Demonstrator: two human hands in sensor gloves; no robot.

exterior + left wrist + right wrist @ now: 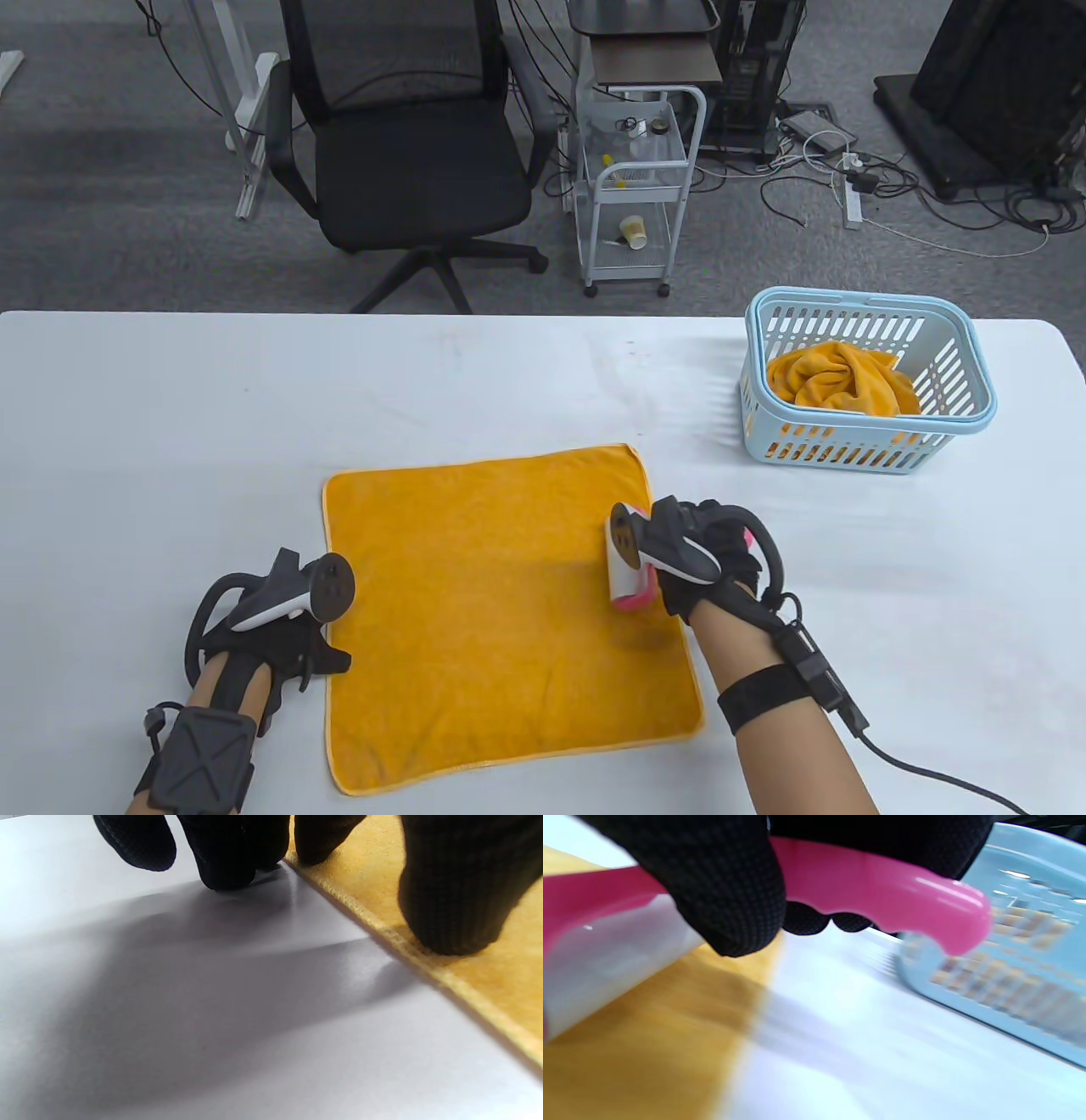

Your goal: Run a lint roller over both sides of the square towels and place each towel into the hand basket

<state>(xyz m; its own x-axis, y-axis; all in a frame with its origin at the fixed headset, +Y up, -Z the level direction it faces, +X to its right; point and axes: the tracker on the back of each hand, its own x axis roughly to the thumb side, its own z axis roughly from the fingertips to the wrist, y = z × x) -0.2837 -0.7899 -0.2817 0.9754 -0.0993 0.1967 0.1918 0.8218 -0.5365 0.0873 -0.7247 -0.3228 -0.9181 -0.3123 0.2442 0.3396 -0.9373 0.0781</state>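
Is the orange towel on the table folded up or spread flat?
Spread flat: the towel lies as one open square on the table, all four edges showing.

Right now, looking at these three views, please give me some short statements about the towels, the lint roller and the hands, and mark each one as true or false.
1. The right hand grips the lint roller by its pink handle. True.
2. The basket holds no towel. False: a crumpled orange towel lies inside it.
3. The flat towel lies spread out on the table. True.
4. The left hand holds the lint roller. False: its fingertips press on the flat towel's left edge.
5. The roller is over the flat towel's left side. False: it is at the right edge.
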